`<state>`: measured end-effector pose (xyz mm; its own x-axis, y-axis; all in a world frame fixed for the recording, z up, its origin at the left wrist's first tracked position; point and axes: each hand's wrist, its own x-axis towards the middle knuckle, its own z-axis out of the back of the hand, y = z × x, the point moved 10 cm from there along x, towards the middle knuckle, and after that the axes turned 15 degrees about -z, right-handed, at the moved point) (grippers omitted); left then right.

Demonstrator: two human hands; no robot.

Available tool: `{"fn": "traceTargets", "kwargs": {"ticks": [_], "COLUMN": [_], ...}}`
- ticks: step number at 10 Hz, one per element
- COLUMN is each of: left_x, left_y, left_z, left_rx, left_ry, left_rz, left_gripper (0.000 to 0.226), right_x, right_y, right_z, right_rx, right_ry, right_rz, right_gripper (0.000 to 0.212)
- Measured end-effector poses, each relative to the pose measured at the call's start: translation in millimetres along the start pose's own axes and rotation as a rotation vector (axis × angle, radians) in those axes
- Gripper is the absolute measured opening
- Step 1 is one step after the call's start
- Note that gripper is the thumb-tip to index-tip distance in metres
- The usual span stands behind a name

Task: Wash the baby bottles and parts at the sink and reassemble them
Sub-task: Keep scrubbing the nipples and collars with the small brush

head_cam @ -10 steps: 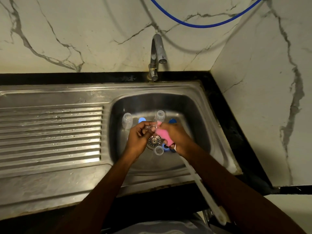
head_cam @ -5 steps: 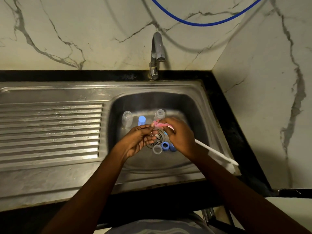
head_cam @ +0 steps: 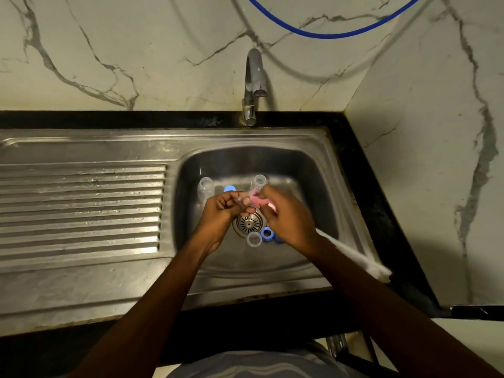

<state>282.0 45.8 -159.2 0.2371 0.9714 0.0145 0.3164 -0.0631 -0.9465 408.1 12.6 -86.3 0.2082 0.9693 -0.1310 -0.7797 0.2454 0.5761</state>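
Head view: both hands meet over the drain (head_cam: 249, 223) of the steel sink (head_cam: 313, 170), probably so drips fall into the basin. The left hand (head_cam: 221, 211) pinches a small clear part (head_cam: 241, 199), too blurred to name, holding it steady. The right hand (head_cam: 289, 218) grips a brush (head_cam: 351, 251) near its head; the soft pink tip (head_cam: 255, 197) meets the part, and the thin white handle trails back over the sink's right rim. Two clear bottles (head_cam: 206, 186) stand upright at the back of the basin, open mouths up. A clear cap (head_cam: 254, 238) and blue rings (head_cam: 267, 234) lie just beside the drain, apparently awaiting washing. The tap (head_cam: 255, 77) shows no water. The ribbed drainboard (head_cam: 81, 208) looks wet and glossy.
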Motion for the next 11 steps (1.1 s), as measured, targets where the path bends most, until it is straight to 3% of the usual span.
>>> {"fn": "traceTargets", "kwargs": {"ticks": [1, 2, 3, 4, 5, 6, 7, 8, 9, 10, 11], "left_x": [-1.7, -2.3, -0.9, 1.6, 7.0, 8.1, 7.0, 9.7, 10.2, 9.2, 6.6], "left_y": [-2.8, -2.2, 5.5, 11.5, 4.2, -5.7, -15.8, -8.4, 0.3, -7.8, -18.3], "left_z": [-7.9, -16.0, -13.4, -10.8, -8.3, -7.8, -7.2, 3.0, 4.4, 1.1, 3.4], "left_rx": [-0.058, -0.213, -0.248, -0.137, -0.025, 0.104, 0.195, 0.132, -0.003, 0.07, 0.138], "left_ry": [0.013, 0.03, 0.026, 0.033, 0.007, -0.005, 0.021, -0.042, -0.091, -0.061, -0.026], "left_rz": [0.03, 0.099, 0.174, 0.155, 0.023, -0.108, -0.202, -0.11, 0.003, -0.068, -0.154], "left_gripper": [0.024, 0.019, 0.017, 0.016, 0.015, 0.02, 0.028, 0.02, 0.019, 0.024, 0.028], "right_x": [-4.3, -5.4, -8.6, -7.0, -2.1, -0.4, -6.0, 14.3, 9.4, 13.5, -3.6], "right_y": [9.6, 8.0, 13.4, 7.4, -6.3, -43.2, -56.0, -42.9, 2.6, -22.4, -42.3], "right_z": [-0.5, 13.6, 18.4, 13.7, 1.3, -34.0, -64.4, -43.4, -19.3, -16.7, -64.0], "right_rx": [-0.397, -0.165, -0.128, -0.16, 0.05, 0.784, 1.044, 0.671, -0.217, 0.31, 1.134], "right_ry": [-0.116, -0.169, -0.22, -0.186, -0.025, 0.29, 0.528, 0.341, 0.063, 0.133, 0.58], "right_rz": [0.152, 0.121, 0.21, 0.146, -0.199, -0.749, -0.96, -0.559, -0.043, -0.364, -0.925], "right_gripper": [0.041, 0.03, 0.025, 0.019, 0.017, 0.021, 0.03, 0.019, 0.018, 0.014, 0.02]}}
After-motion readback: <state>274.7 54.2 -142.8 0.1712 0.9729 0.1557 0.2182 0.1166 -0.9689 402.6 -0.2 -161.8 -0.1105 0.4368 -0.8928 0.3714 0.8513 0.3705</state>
